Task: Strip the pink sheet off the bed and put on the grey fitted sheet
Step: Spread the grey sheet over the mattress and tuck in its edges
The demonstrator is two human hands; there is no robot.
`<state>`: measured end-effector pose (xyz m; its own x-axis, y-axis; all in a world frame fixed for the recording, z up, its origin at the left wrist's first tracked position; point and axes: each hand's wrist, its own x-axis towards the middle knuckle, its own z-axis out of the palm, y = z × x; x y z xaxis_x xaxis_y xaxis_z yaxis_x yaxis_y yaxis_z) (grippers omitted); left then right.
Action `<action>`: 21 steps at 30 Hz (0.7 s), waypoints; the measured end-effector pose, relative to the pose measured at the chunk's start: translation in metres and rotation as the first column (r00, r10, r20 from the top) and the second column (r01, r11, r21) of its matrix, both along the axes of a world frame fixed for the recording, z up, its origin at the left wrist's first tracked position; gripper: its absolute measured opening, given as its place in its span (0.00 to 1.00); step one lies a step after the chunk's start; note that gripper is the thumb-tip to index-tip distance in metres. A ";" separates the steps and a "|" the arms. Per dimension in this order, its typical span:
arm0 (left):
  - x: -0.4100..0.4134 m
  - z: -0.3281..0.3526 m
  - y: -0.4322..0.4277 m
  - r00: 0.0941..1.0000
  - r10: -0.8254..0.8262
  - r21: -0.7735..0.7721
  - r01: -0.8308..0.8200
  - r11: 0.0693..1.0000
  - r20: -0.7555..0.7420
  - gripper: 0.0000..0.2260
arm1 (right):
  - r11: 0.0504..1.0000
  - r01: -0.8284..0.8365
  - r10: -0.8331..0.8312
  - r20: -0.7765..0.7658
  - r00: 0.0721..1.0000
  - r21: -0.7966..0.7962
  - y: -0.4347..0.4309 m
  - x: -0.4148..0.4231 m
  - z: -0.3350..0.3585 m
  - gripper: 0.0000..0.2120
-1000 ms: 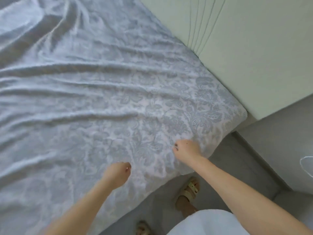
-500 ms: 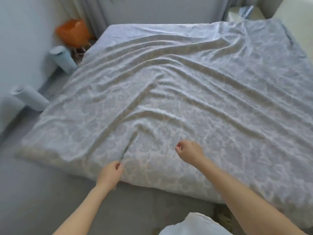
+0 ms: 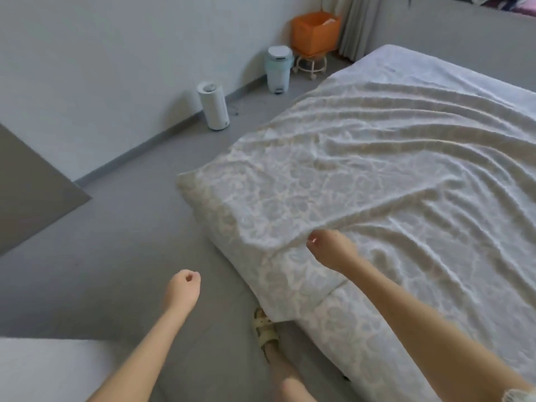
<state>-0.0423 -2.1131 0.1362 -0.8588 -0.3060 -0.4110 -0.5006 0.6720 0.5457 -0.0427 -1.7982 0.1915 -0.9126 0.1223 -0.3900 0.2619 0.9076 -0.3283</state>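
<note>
The grey patterned fitted sheet (image 3: pixel 391 175) covers the mattress and lies in long wrinkles. Its near-left corner (image 3: pixel 203 187) is pulled over the mattress, and a loose flap (image 3: pixel 290 285) hangs down the near side. My right hand (image 3: pixel 330 250) is at the near edge of the bed with its fingers curled on a fold of the sheet, where the creases meet. My left hand (image 3: pixel 182 288) hangs over the floor to the left of the bed, curled into a fist and holding nothing. A bit of pink fabric (image 3: pixel 522 7) shows at the top right.
A white cylinder (image 3: pixel 214 105), a pale pedal bin (image 3: pixel 278 69) and an orange box on a small stool (image 3: pixel 314 31) stand along the far wall. My sandalled foot (image 3: pixel 265 329) is by the bed's side. A white surface (image 3: pixel 43 369) fills the lower left.
My view has swung left from the headboard corner to the bed's other near corner. My left hand has come off the sheet and is now over the floor.
</note>
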 end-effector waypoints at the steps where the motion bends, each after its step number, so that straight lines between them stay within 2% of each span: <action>1: -0.016 -0.005 -0.009 1.000 0.026 -0.003 -0.026 1.000 0.002 0.12 | 1.000 -0.016 0.016 -0.006 1.000 -0.007 -0.007 -0.021 -0.004 0.16; 5: -0.092 -0.026 -0.038 0.986 0.161 0.087 -0.164 0.983 0.041 0.12 | 0.996 -0.076 0.076 -0.007 0.997 -0.042 -0.032 -0.111 -0.021 0.16; 9: -0.163 -0.050 -0.064 0.914 0.372 0.201 -0.400 0.894 0.162 0.12 | 0.991 -0.128 0.129 0.031 0.991 -0.042 -0.056 -0.206 -0.036 0.17; 17: -0.275 -0.095 -0.102 0.898 0.373 0.236 -0.424 0.874 0.234 0.13 | 0.974 -0.226 0.225 0.079 0.971 0.006 -0.114 -0.358 -0.085 0.17; 21: -0.342 -0.129 -0.126 0.933 0.293 0.212 -0.336 0.918 0.210 0.05 | 0.949 -0.301 0.291 0.108 0.951 0.093 -0.151 -0.425 -0.119 0.18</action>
<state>-0.3838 -2.2394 0.0073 -0.6446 -0.4221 -0.6374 -0.7640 0.3241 0.5580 -0.4675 -1.9489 0.0724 -0.8750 -0.1023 -0.4731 0.0006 0.9772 -0.2124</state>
